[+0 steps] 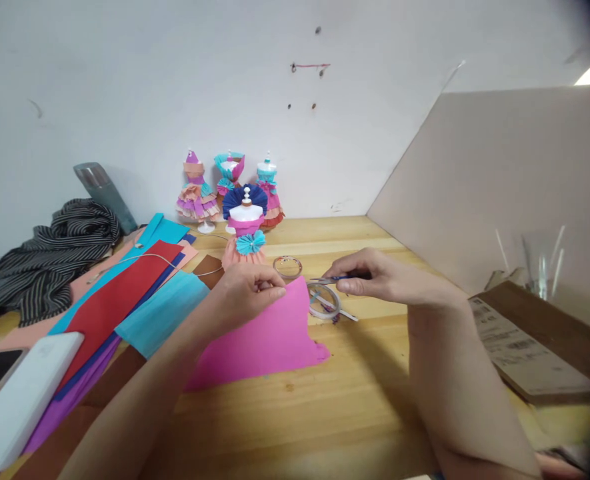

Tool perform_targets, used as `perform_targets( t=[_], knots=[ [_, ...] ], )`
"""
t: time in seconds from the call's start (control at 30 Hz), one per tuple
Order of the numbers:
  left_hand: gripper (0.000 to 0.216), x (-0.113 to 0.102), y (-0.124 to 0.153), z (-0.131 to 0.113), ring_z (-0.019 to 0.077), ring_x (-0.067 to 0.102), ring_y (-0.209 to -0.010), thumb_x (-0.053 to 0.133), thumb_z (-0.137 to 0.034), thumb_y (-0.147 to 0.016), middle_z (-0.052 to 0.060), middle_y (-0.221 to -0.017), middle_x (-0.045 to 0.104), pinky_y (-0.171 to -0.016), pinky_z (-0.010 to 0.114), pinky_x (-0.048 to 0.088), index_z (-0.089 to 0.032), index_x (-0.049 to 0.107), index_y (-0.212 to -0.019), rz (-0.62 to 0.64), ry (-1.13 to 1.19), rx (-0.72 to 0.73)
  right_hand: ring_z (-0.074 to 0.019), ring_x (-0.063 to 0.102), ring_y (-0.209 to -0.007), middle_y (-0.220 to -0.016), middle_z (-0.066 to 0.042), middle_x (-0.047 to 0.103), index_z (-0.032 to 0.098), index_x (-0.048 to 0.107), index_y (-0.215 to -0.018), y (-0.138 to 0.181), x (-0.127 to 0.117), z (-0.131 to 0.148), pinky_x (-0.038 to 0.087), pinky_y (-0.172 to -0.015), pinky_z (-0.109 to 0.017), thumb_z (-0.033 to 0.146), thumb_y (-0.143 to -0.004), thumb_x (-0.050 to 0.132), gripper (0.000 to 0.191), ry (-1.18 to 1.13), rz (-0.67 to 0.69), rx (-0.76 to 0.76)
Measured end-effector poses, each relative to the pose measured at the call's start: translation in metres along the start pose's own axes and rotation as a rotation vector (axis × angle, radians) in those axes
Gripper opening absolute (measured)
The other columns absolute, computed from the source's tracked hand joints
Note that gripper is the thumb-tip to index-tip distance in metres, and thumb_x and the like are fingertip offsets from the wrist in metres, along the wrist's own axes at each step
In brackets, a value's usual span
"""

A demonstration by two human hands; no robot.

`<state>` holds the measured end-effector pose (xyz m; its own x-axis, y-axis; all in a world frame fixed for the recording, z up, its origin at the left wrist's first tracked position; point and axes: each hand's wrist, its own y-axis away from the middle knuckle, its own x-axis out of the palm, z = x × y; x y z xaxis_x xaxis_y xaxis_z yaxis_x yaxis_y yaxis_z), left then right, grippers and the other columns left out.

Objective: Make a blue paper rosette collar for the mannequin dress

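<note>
My left hand [251, 291] is closed in a pinch at the upper edge of a bright pink crepe paper sheet [269, 343], whose right edge is uneven. Small dark-handled scissors [339, 278] are in my right hand [375, 277], blades pointing left toward the paper's upper corner. Below them on the wooden table lies a roll of clear tape [325, 301], with a thin white strip [347, 314] across it. Just behind the pink sheet is a small ring-shaped dish [287, 267] with tiny beads. The nearest dress form [246, 212] wears pink, peach, navy and turquoise paper.
Several more dressed miniature forms [197, 190] stand by the wall. Coloured paper sheets [125, 287], a white power bank [29, 400], a striped cloth [65, 247] and a grey bottle [105, 193] occupy the left. At right are a cardboard box [529, 353] and a clear cup [542, 277].
</note>
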<state>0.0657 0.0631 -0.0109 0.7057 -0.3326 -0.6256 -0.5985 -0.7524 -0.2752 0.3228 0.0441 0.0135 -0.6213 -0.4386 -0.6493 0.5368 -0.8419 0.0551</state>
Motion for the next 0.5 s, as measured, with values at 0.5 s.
perform_targets(
  t=[0.5],
  knots=[
    [0.016,-0.0029,0.0003,-0.0018,0.0072,0.046,-0.055,0.056,-0.017,-0.079,-0.003,-0.059,0.059,-0.05,0.018,0.034,-0.013,0.068,-0.069,0.084,0.083,0.038,-0.0143,0.054,-0.061,-0.066,-0.004,0.063,0.011,0.07,-0.081,-0.006,0.0029,-0.0067,0.042,-0.055,-0.025,0.055,-0.085,0.054,0.048,-0.003,0.083,-0.035]
  ],
)
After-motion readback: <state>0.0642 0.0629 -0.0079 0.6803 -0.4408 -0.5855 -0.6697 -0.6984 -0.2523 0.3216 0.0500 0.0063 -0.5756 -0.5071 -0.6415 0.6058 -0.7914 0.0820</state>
